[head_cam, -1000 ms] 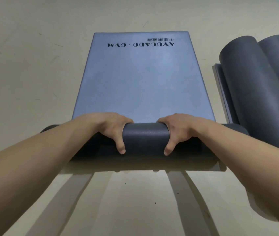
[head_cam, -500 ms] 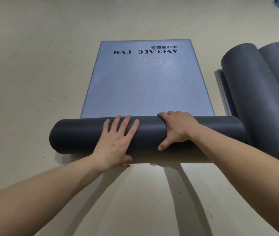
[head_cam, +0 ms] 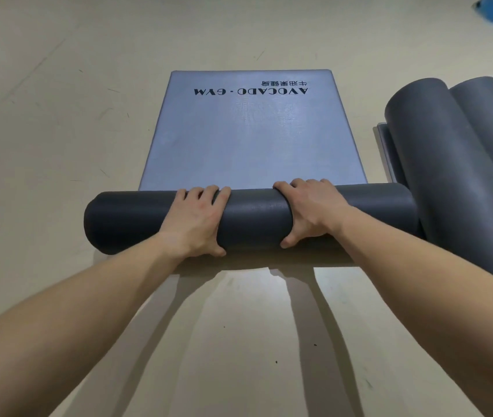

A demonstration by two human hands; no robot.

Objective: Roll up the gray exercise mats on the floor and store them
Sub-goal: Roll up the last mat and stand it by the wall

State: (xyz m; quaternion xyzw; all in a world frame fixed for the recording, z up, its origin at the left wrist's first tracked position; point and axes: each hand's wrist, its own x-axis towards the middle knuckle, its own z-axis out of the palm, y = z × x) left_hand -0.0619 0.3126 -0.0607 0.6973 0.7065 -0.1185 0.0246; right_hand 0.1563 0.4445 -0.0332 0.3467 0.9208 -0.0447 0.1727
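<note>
scuffed beige floor (head_cam: 58, 130); left hand (head_cam: 194, 221) and right hand (head_cam: 311, 215) each curl around the half-rolled gray mat (head_cam: 254, 218), rolled mats (head_cam: 449, 176) just beside its right end.

Matt foam mat (head_cam: 248, 145) (finely textured, darker underside); smooth, faintly glossy floor (head_cam: 58, 145).

Both arms reaching forward, near straight. Left hand (head_cam: 197, 221) and right hand (head_cam: 309, 212) gripping roll (head_cam: 254, 218), fingers (head_cam: 299, 185) curling over top, thumbs tucking under near side.
</note>
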